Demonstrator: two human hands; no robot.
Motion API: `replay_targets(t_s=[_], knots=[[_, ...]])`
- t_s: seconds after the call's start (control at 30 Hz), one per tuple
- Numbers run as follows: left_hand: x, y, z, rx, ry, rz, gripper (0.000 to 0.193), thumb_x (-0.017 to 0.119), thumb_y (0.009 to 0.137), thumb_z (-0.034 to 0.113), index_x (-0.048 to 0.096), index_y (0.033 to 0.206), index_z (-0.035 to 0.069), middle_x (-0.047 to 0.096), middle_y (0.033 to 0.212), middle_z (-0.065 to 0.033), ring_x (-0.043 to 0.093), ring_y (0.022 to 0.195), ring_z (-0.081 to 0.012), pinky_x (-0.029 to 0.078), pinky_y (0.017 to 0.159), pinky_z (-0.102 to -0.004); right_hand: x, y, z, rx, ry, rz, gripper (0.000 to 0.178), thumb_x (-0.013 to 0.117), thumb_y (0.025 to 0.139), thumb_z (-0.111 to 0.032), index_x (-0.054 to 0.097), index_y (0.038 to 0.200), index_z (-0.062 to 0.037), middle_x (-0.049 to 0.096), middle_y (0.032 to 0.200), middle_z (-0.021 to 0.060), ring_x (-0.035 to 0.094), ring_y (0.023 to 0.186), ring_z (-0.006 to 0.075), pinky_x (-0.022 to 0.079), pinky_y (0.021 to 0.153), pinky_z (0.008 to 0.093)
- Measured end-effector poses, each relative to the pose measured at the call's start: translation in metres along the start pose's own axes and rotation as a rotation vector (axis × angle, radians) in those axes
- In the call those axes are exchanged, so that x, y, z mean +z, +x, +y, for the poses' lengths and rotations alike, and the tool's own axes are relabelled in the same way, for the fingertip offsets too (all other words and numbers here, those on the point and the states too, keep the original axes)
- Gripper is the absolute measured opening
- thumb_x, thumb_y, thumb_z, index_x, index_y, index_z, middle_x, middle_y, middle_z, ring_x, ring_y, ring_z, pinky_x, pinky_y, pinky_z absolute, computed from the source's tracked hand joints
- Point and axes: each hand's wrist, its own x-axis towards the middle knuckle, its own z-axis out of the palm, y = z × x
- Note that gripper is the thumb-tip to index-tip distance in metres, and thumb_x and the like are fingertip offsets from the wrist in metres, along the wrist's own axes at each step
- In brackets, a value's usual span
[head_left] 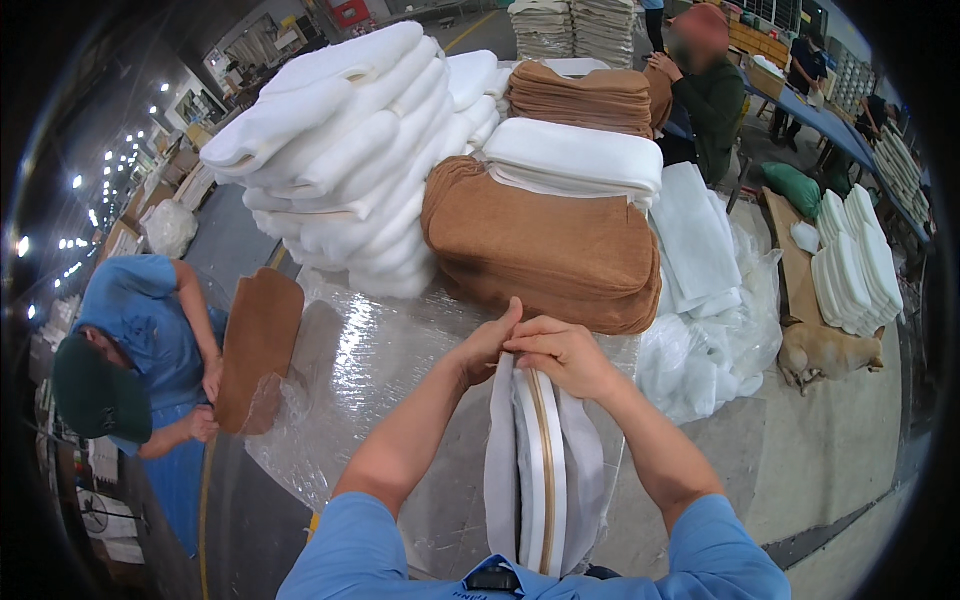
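Observation:
Both hands meet at the far end of a long grey-and-white padded fabric piece [592,450] with a narrow gold-brown line, perhaps a zipper, along its middle. It stretches from my fingers back toward my body. My left hand [487,345] is closed at the tip, its thumb pointing up. From the other side, my right hand [565,355] pinches the same end with bent fingers. What lies between the fingertips is hidden. Just beyond my hands sits a thick stack of brown fabric pieces [545,235].
A tall pile of white padding [340,150] rises behind at left, on a plastic-covered table [340,400]. Crumpled clear plastic [700,360] lies right. At left, a capped person holds a brown piece [262,345]; another person stands beyond the stacks. A tan dog [830,352] lies at right.

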Motion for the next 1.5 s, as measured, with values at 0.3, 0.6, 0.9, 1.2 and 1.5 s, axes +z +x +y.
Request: replay_targets(t_s=[0.3,0.6,0.9,1.2,1.5], knots=[[0.007,0.002,0.037,-0.003,0.296,-0.22,0.107,0.015,0.099,0.085,0.04,0.161,0.003,0.063,0.145,-0.0217,0.057,0.137,-0.0266,0.042,0.114,-0.0371,0.028,-0.009,-0.003,0.073,0.19,0.083,0.012,0.071,0.096,-0.009,0.077,0.105,-0.0043,0.075,0.101,0.0096,0.072,0.097,0.0253,0.055,0.09,0.0345],[0.084,0.007,0.066,-0.001,0.768,-0.457,0.11,0.007,0.09,0.094,0.034,0.167,0.021,0.061,0.145,-0.0237,0.057,0.134,-0.0397,0.037,0.119,-0.0503,0.064,-0.035,-0.006,0.17,0.324,0.368,0.01,0.064,0.1,-0.003,0.073,0.101,0.0023,0.074,0.092,0.009,0.069,0.088,0.0202,0.054,0.082,0.033],[0.095,-0.014,0.047,0.108,0.801,-0.483,0.097,0.013,0.097,0.088,0.037,0.165,0.023,0.061,0.146,-0.0248,0.059,0.135,-0.038,0.043,0.115,-0.0482,0.071,-0.061,0.001,0.081,0.277,0.371,0.01,0.065,0.098,-0.003,0.073,0.101,0.0015,0.074,0.092,0.0097,0.069,0.085,0.0222,0.053,0.078,0.033],[0.038,-0.014,0.011,0.806,-0.23,0.177,0.053,0.035,0.114,0.042,0.061,0.134,0.001,0.072,0.12,-0.0159,0.069,0.115,-0.0293,0.051,0.103,-0.04,0.057,-0.06,-0.011,0.091,0.333,0.355,0.008,0.066,0.098,0.0,0.073,0.1,0.0018,0.075,0.1,0.0106,0.072,0.094,0.0222,0.056,0.085,0.0322],[0.044,-0.028,-0.05,0.52,-0.146,-0.075,0.051,0.055,0.109,0.037,0.052,0.149,0.005,0.056,0.096,0.0018,0.053,0.09,-0.0059,0.044,0.082,-0.0194,0.061,-0.064,-0.01,0.13,0.429,0.358,0.009,0.066,0.097,0.003,0.074,0.1,0.0031,0.076,0.105,0.0109,0.071,0.098,0.0211,0.057,0.089,0.0329]])
